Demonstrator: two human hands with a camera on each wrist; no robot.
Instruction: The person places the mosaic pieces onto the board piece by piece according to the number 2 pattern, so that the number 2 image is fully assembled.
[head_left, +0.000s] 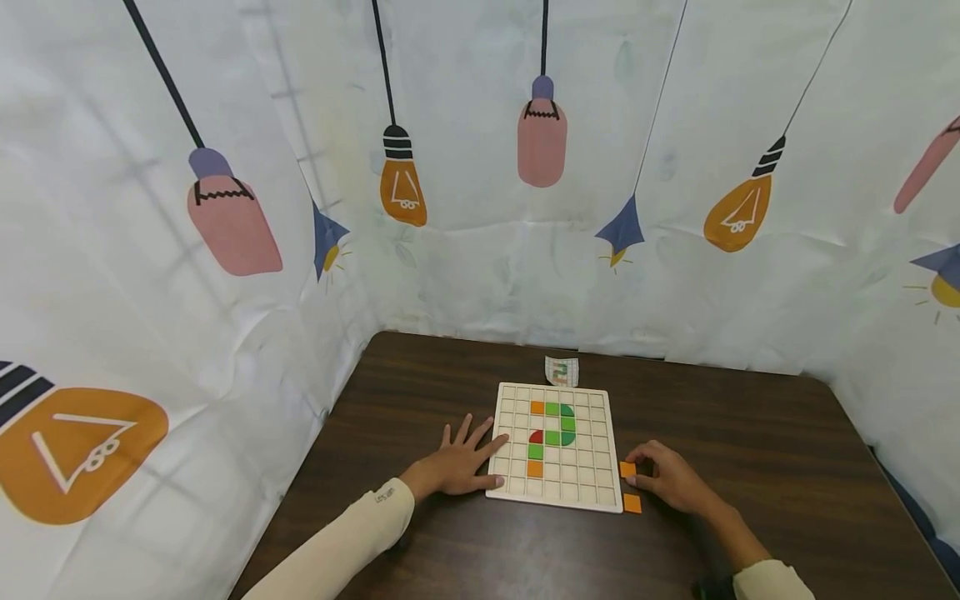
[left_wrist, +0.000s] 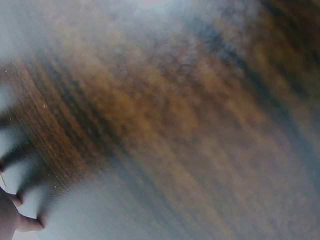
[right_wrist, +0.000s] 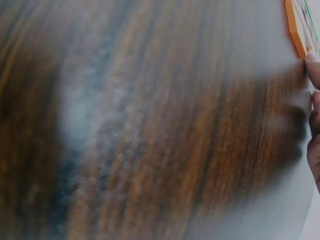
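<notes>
A cream grid board (head_left: pixel 592 458) lies on the dark wooden table. On it, orange, green and red tiles form a figure, among them a red quarter-round tile (head_left: pixel 536 437) and a green square tile (head_left: pixel 536 452). My left hand (head_left: pixel 459 465) rests with spread fingers over the board's left edge; only its fingertips (left_wrist: pixel 31 223) show in the left wrist view. Just off the board's right side, my right hand (head_left: pixel 670 477) pinches an orange square tile (head_left: pixel 627 470) between thumb and fingers. A second orange tile (head_left: pixel 632 503) lies just below it, also beside the board.
Behind the board lies a small paper card (head_left: pixel 562 372) with a coloured grid pattern. The brown table (head_left: pixel 750 433) extends to both sides. A white cloth (head_left: pixel 480 275) printed with lamps hangs around its back and left sides.
</notes>
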